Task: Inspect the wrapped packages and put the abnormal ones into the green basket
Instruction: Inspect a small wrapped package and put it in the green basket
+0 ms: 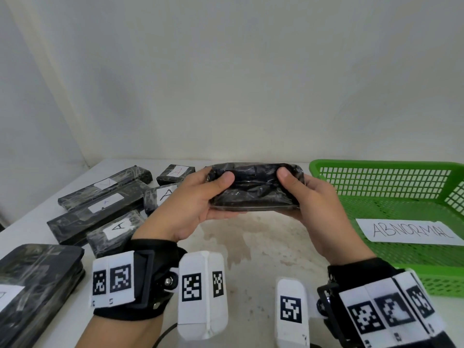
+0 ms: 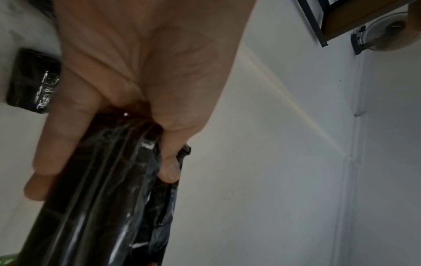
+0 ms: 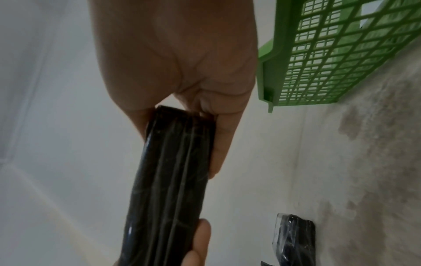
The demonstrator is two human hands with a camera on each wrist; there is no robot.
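A black package wrapped in clear film (image 1: 254, 188) is held up above the table between both hands, its wrinkled, unlabelled face toward me. My left hand (image 1: 200, 197) grips its left end, thumb on the front and fingers behind. My right hand (image 1: 311, 197) grips the right end the same way. In the left wrist view the package (image 2: 107, 189) runs down from the left hand (image 2: 136, 72), with loose crumpled film by the thumb. The right wrist view shows the package (image 3: 168, 180) edge-on in the right hand (image 3: 182, 63). The green basket (image 1: 391, 169) stands at the right with an "ABNORMAL" paper label (image 1: 411, 231) inside.
Several wrapped black packages with white "A" labels (image 1: 100, 204) lie on the white table (image 1: 251, 247) at the left, and a larger one (image 1: 32, 282) sits at the near left. A white wall rises behind. The table has a stained patch under the hands.
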